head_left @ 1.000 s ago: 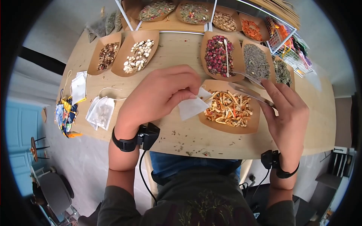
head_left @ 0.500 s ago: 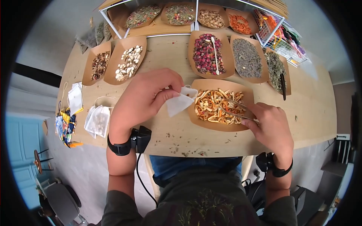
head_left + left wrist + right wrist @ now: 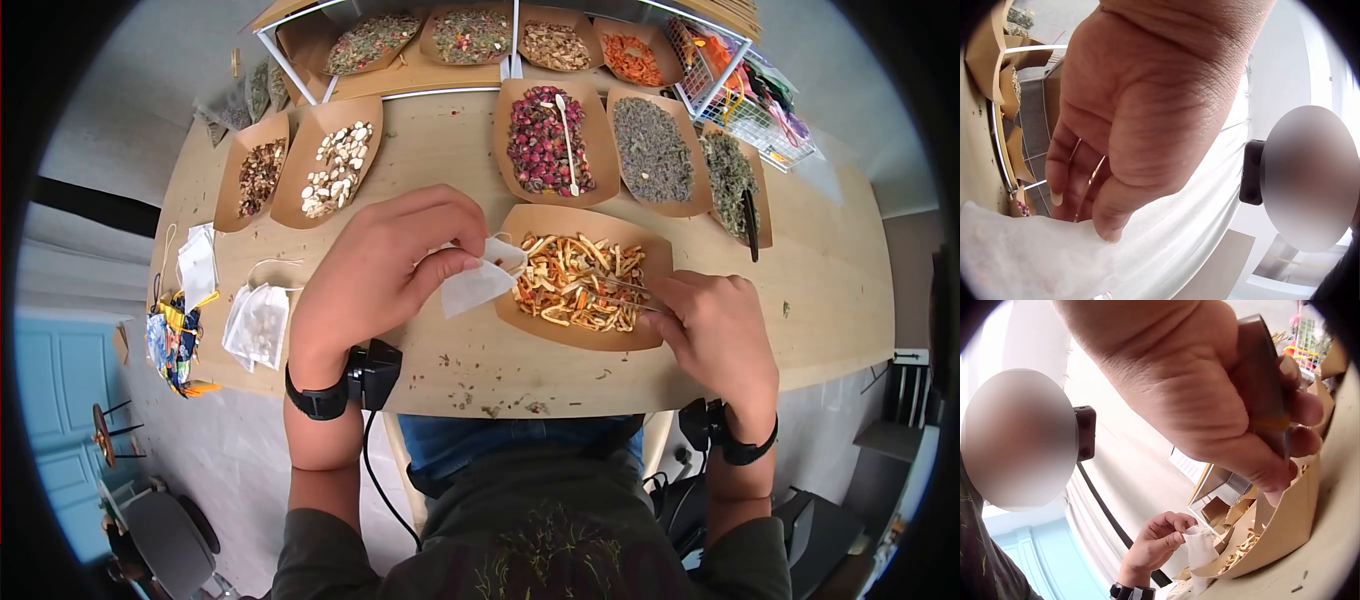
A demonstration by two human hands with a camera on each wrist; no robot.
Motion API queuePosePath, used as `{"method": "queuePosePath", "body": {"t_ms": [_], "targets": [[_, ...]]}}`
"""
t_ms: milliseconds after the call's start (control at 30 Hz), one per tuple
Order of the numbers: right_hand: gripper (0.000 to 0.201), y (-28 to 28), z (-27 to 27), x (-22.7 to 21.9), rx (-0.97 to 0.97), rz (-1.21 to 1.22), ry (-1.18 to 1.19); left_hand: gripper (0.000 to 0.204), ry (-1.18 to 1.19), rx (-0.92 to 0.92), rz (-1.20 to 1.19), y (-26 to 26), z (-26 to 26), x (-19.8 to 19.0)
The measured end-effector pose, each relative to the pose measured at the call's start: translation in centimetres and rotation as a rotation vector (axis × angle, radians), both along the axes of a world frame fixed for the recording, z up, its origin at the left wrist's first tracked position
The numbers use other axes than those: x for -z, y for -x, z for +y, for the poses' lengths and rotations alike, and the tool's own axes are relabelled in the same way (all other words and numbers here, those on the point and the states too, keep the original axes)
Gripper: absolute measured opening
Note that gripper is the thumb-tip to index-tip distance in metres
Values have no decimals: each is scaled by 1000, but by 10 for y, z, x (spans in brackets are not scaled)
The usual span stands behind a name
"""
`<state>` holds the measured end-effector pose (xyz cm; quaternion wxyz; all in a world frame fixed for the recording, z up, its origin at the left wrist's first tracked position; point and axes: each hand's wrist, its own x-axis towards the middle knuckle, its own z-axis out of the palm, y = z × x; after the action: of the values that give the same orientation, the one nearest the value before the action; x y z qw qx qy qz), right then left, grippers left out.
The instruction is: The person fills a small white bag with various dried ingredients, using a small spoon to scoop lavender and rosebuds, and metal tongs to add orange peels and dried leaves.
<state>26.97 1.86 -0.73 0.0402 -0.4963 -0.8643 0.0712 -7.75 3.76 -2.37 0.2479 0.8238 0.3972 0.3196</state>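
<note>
My left hand pinches the upper edge of a white drawstring tea bag between thumb and fingers. The bag hangs at the left side of a brown paper tray, its mouth towards dried orange-and-cream peel strips. In the left wrist view the pale cloth of the bag fills the lower left. My right hand grips metal tongs over the tray's right side, their tips in among the strips. From the right wrist, the broad bent end of the tongs shows within the palm.
Behind stand trays of rosebuds with a white spoon, lavender-coloured buds and green herb with dark tongs. At left are trays of white slices and brown pieces, filled bags and patterned pouches.
My right hand has come down and left, bringing the tongs from above the tray into the peel strips, and their arms have drawn closer together. The left hand keeps hold of the bag.
</note>
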Motion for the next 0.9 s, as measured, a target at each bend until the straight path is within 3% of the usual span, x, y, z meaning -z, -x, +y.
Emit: {"method": "queuePosePath", "body": {"t_ms": [467,567,767,900], "targets": [[16,2,18,-4,-106,129,-64,11,-15,17,-6,1,0,2],[16,0,15,-8,-86,188,-78,11,-4,14,-11,1,-1,2],[19,2,17,-4,-92,78,-89,11,-30,31,-7,0,1,3],[25,-6,11,-13,17,104,39,11,-27,21,6,2,0,4]]}}
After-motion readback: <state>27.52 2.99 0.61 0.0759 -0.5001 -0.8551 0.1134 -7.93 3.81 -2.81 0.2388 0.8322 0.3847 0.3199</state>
